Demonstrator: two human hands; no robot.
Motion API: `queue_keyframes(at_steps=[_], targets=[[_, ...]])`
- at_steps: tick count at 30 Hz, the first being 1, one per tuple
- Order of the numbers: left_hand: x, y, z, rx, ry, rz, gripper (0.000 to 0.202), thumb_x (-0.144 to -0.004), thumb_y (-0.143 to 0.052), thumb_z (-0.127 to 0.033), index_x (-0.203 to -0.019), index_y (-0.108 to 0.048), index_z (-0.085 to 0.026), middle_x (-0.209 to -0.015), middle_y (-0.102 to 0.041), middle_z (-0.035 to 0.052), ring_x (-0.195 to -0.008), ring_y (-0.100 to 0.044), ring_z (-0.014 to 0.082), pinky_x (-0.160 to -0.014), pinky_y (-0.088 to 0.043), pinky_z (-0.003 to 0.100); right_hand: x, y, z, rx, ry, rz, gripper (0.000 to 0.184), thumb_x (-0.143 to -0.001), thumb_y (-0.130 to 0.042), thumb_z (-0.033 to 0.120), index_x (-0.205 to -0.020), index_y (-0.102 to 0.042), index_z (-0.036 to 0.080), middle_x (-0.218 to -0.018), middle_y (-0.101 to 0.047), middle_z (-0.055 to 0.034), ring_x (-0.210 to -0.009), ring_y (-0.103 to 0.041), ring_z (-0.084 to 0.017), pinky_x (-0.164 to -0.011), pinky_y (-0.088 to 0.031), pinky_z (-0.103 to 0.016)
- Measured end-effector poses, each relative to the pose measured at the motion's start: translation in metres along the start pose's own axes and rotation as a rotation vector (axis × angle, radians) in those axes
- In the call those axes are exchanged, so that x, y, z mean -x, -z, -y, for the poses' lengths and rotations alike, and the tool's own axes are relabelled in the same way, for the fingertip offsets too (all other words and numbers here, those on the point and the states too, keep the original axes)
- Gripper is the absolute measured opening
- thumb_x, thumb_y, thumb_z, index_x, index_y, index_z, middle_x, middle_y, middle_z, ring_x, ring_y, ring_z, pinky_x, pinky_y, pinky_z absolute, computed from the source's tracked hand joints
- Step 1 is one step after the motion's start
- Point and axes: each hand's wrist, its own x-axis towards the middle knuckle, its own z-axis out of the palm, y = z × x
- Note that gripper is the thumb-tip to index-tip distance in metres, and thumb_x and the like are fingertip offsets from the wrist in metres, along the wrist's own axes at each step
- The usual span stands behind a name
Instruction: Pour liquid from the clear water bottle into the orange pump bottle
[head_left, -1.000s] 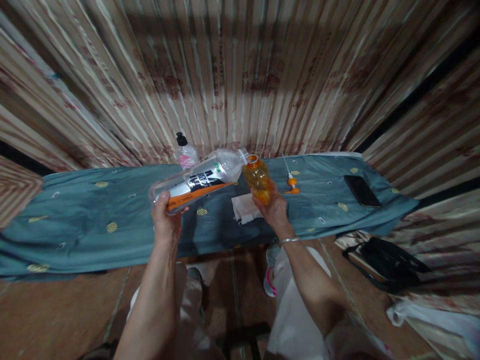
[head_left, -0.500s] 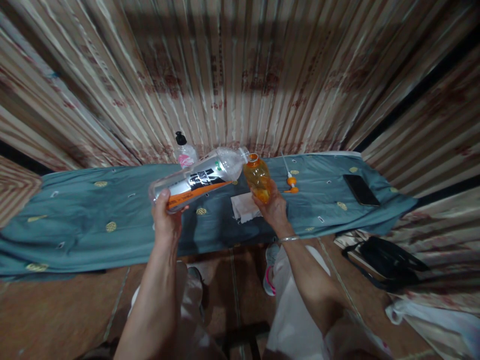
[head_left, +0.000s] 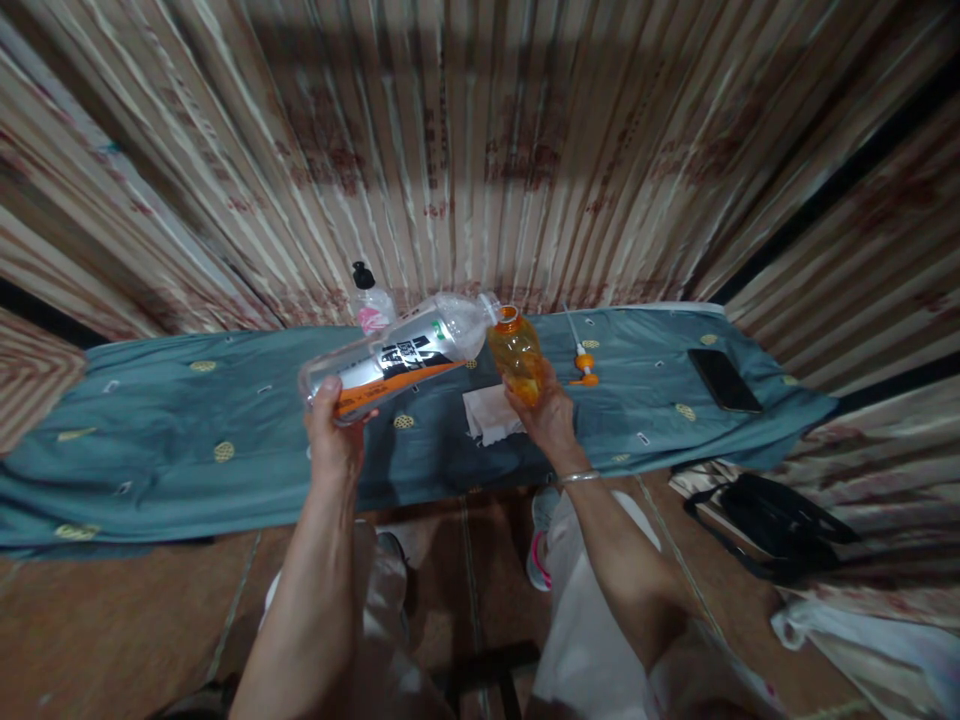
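Note:
My left hand [head_left: 335,425] is closed round the lower end of a large clear plastic bottle [head_left: 405,355] with a silver, black and orange label. The bottle is tilted, its neck pointing right and slightly up in view, close to the mouth of a small amber bottle [head_left: 516,350]. Wrapped around that amber bottle's lower part is my right hand [head_left: 546,412]. Whether liquid runs between the two mouths cannot be made out. An orange pump top [head_left: 584,365] with a pale tube lies to the right. Below the amber bottle is a folded white cloth [head_left: 491,415].
A clear pump bottle [head_left: 373,308] with a black top stands behind the large bottle. A black phone [head_left: 724,380] lies on the right of the green cloth-covered table [head_left: 165,430]. Curtains [head_left: 465,150] hang behind. A black bag [head_left: 780,520] is at the lower right.
Almost nothing differs. Both hands keep their hold on the two bottles, and the view has shifted very slightly.

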Motion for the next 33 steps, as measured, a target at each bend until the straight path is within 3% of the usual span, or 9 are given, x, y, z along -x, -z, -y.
queue_keyframes(at_steps=[13,26,33], targets=[[0.0006,0.0006,-0.0001,0.006,-0.016,0.012,0.044,-0.059,-0.082,-0.049,-0.092,-0.072,-0.020,-0.087,-0.073,0.0034,-0.065,-0.063,0.0147,-0.045,-0.045,0.020,-0.0010,0.0013,0.0015,0.020,-0.002,0.012,0.076,-0.092,-0.064,0.049,-0.148,-0.042,0.003,-0.129,-0.069,-0.0284,-0.117,-0.069,-0.037,-0.097,-0.058,-0.052],[-0.0025,0.0013,-0.0006,0.015,0.000,0.015,0.049,-0.054,-0.083,-0.049,-0.087,-0.069,-0.016,-0.080,-0.070,0.0025,-0.061,-0.061,0.0135,-0.041,-0.043,0.020,-0.0007,0.0025,0.0038,0.041,0.010,0.013,0.074,-0.094,-0.059,0.052,-0.147,-0.041,0.003,-0.131,-0.068,-0.0292,-0.118,-0.069,-0.037,-0.097,-0.057,-0.053],[-0.0029,0.0029,-0.0010,0.021,-0.008,0.035,0.051,-0.056,-0.082,-0.047,-0.095,-0.068,-0.017,-0.084,-0.071,0.0027,-0.059,-0.060,0.0123,-0.042,-0.041,0.019,-0.0007,0.0028,0.0033,0.066,0.003,0.033,0.072,-0.094,-0.062,0.049,-0.149,-0.040,0.007,-0.130,-0.068,-0.0271,-0.117,-0.069,-0.035,-0.095,-0.058,-0.052]])
